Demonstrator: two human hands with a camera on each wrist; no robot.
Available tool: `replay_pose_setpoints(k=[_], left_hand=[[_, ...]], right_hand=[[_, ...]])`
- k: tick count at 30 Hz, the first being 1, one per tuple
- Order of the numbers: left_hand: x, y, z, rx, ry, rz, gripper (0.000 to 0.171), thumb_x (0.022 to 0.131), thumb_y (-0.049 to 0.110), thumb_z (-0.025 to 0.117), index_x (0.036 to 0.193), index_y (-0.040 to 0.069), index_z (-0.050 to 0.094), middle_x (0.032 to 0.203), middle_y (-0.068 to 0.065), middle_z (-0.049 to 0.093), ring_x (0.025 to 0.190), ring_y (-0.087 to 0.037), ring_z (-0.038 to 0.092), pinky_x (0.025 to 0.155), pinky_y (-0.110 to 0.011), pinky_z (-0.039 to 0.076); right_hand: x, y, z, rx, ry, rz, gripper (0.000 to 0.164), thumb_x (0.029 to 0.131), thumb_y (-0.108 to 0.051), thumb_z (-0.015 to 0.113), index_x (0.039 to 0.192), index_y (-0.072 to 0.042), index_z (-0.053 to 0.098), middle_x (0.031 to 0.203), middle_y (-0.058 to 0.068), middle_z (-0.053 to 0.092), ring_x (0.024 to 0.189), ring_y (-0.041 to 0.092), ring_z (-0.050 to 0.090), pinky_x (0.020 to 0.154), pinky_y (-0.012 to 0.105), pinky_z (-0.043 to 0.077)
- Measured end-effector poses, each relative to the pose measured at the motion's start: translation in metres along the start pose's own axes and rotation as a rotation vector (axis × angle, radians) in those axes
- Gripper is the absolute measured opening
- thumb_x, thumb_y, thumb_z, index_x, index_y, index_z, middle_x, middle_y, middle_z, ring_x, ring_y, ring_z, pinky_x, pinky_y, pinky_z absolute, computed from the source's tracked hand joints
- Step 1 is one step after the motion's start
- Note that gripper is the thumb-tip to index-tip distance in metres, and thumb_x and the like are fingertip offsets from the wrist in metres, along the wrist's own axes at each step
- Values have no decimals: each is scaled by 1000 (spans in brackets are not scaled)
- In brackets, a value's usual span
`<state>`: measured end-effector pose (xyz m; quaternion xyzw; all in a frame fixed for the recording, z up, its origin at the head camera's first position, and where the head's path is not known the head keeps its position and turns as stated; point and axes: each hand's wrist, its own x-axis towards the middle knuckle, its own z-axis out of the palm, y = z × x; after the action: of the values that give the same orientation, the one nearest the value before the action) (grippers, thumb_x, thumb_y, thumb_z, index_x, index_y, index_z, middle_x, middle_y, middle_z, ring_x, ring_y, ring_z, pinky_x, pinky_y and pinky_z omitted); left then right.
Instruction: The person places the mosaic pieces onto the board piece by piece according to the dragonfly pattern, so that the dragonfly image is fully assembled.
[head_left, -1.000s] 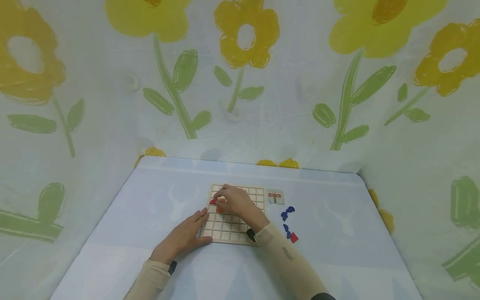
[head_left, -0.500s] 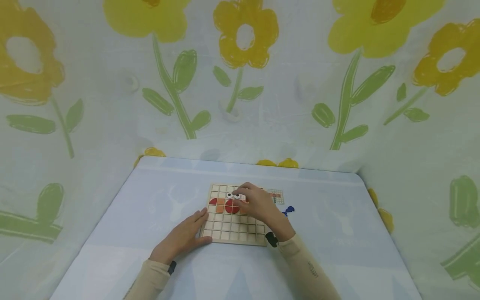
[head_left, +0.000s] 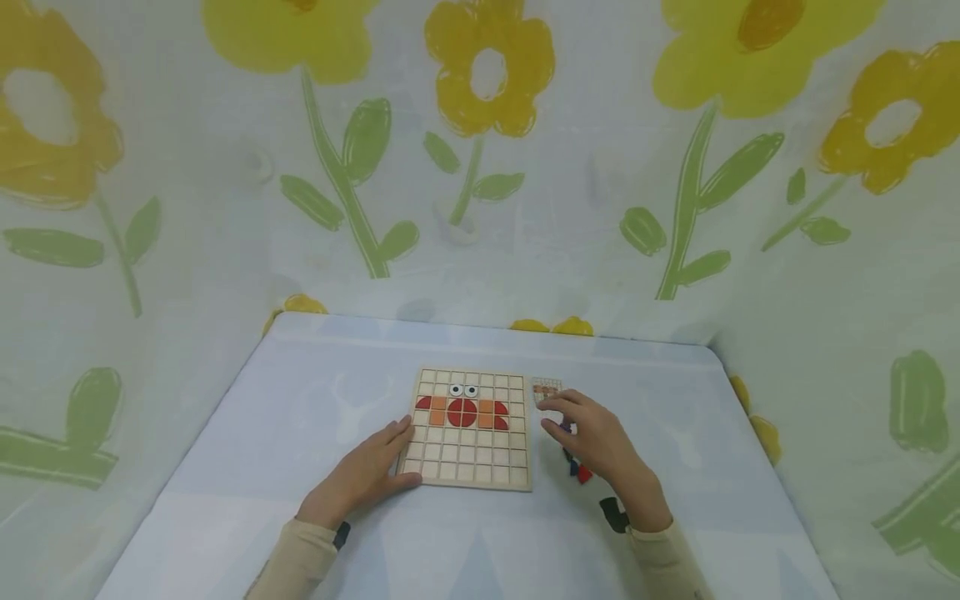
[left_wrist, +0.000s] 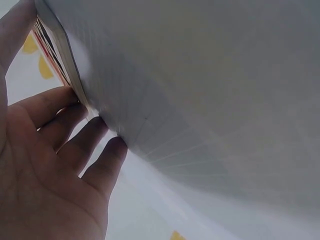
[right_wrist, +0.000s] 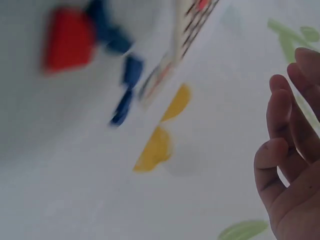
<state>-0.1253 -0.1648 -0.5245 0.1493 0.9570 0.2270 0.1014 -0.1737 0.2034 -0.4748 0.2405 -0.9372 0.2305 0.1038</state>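
My left hand (head_left: 367, 469) rests along the left edge of a wooden grid board (head_left: 467, 457), fingers straight and thumb at the near corner. In the left wrist view its fingertips (left_wrist: 118, 145) touch the board's edge. On the board, red quarter-circle pieces form a disc (head_left: 461, 412) below two eye pieces (head_left: 463, 390). Orange pieces (head_left: 437, 412) and further red pieces (head_left: 501, 417) flank the disc. Right of the board, my right hand (head_left: 597, 437) hovers with loosely bent fingers, nothing between them. Below it lie a red piece (head_left: 584, 474) and several blue pieces (right_wrist: 132, 70), partly hidden by the hand.
A small pattern card (head_left: 546, 387) lies just past the board's upper right corner, partly overlapped by my right hand. The pale tabletop (head_left: 315, 400) ends at a flower-printed curtain (head_left: 562, 208) behind and at both sides.
My right hand has left the board's left side and moved right, past the board's edge to above the loose pieces, uncovering the red and orange pieces. My left hand has stayed at the board.
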Motion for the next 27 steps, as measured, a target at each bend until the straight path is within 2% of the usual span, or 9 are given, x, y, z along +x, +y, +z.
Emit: replay_pose_setpoints(k=[4,9,12,15,18,22,27], left_hand=[[1,0,-1,16,0,-2,88,88,47,77,154,2,41,164,-11,31,149,-35,31,120,-49,32],[2,-1,0,17,-5,-10,88,88,48,76,154,2,40,164,-10,31,149,-35,31,120,-48,31],[4,0,1,11,-8,-10,88,89,49,75,155,3,40,165,-9,30,150,-34,30,121,-48,31],[5,1,0,7,-11,-14,89,88,49,76,155,3,40,165,-9,30,150,-34,30,121,-48,31],[4,0,-1,15,-11,-18,89,88,49,76,154,2,40,164,-10,30,149,-34,30,121,-48,31],[3,-2,-1,22,-2,-14,89,88,49,77,154,2,40,164,-11,31,149,-35,31,120,-49,32],[5,-3,0,14,-10,-2,90,88,49,76,155,2,38,164,-11,31,149,-35,31,120,-48,32]], right_hand=[[-25,22,-6,-20,11,80,28,86,-20,84,113,-22,76,112,-9,68,81,11,58,66,24,54],[-51,44,-8,-19,-29,140,30,86,-20,83,115,-20,76,113,-7,70,80,11,56,65,23,51],[-63,53,-10,-14,-99,193,31,86,-21,84,115,-23,76,113,-10,70,82,10,56,66,24,51],[-70,58,-10,15,-205,267,33,85,-21,84,115,-28,75,114,-15,69,84,7,54,68,25,51],[-74,60,-9,58,-299,306,39,83,-18,85,118,-30,73,118,-16,67,88,6,55,74,27,53],[-77,59,-6,91,-342,290,45,83,-15,84,124,-29,70,122,-16,66,95,7,57,86,32,57],[-77,58,0,54,-319,203,44,84,-11,83,123,-26,71,122,-15,67,104,8,61,93,35,58]])
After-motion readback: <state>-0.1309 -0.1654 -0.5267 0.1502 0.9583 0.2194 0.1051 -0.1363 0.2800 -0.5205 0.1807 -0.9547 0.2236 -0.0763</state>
